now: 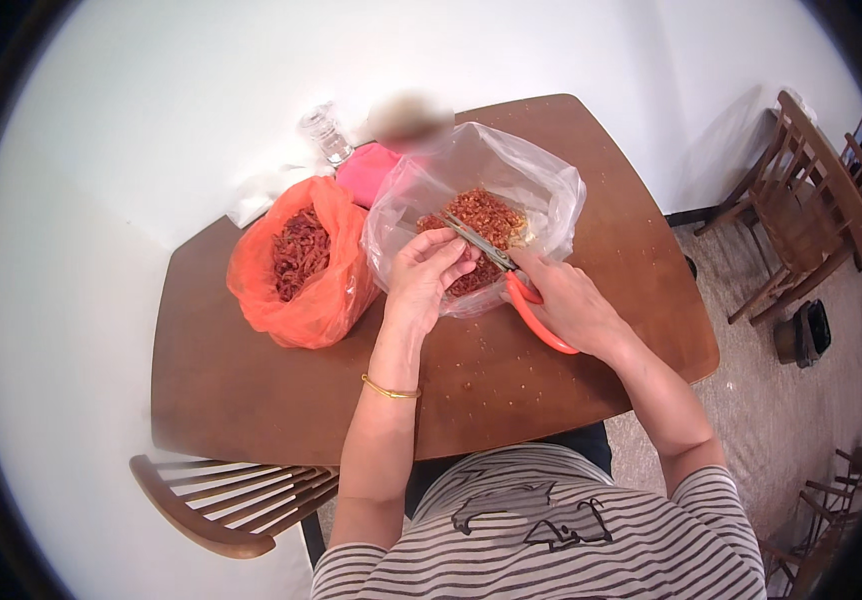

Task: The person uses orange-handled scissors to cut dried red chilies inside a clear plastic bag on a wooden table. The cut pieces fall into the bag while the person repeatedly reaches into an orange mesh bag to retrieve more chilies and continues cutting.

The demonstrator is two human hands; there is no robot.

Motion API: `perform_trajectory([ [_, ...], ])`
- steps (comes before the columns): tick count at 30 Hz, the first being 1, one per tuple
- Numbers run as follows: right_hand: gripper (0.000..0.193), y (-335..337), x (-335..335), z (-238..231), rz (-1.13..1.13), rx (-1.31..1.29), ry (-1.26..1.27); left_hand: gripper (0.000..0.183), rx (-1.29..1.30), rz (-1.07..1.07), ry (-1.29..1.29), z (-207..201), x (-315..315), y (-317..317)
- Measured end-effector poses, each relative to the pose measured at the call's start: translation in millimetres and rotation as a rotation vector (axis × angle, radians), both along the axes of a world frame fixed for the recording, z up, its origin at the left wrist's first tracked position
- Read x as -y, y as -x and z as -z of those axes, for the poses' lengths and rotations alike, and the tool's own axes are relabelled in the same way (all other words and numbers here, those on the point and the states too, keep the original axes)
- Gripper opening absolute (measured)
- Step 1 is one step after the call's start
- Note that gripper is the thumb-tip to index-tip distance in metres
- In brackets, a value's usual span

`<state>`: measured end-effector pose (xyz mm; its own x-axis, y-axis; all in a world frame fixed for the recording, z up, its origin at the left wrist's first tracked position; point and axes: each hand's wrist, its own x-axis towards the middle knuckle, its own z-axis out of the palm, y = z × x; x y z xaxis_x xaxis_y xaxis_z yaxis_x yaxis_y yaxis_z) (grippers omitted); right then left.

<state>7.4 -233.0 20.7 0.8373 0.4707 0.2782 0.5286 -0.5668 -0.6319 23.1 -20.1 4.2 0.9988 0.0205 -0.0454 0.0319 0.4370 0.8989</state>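
Striped shirt (pixel 571 530): nearest to me, on the person at the table (pixel 251 400).
Near chair (pixel 216 530): brown wood with a slatted back, at the table's front edge, left of the person.
Bracelet (pixel 391 391): gold-coloured, around the left wrist.
Right hand (pixel 573 305): its fingers were closed around the orange-red handles of the scissors (pixel 500 259).
Left hand (pixel 429 268): thumb and fingers curled toward each other beside the blades; I couldn't tell whether they were pinching anything.
Scissors: slanting over the open clear bag, tips toward the upper left.
Clear bag (pixel 543 180): on the table beneath both hands, holding chopped red pieces (pixel 488 212) with paler bits at the right.
Orange bag (pixel 336 318): just left of the clear one, open, filled with long dried red pods (pixel 301 255).
Behind the bags: a bright pink item (pixel 365 174) and a glass vessel (pixel 327 135).
Across the floor, right: a wooden chair (pixel 813 205) and a dark bin (pixel 803 334).
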Motion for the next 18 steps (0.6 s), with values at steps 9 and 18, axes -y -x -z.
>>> perform_trajectory([
  [9,0.037,2,1,-9,0.045,-0.081,0.064,0.011,-0.038,-0.011,-0.029,-2,-1,2],
  [18,0.042,1,1,8,0.03,0.087,0.02,0.01,0.043,0.049,0.035,6,-1,0],
])
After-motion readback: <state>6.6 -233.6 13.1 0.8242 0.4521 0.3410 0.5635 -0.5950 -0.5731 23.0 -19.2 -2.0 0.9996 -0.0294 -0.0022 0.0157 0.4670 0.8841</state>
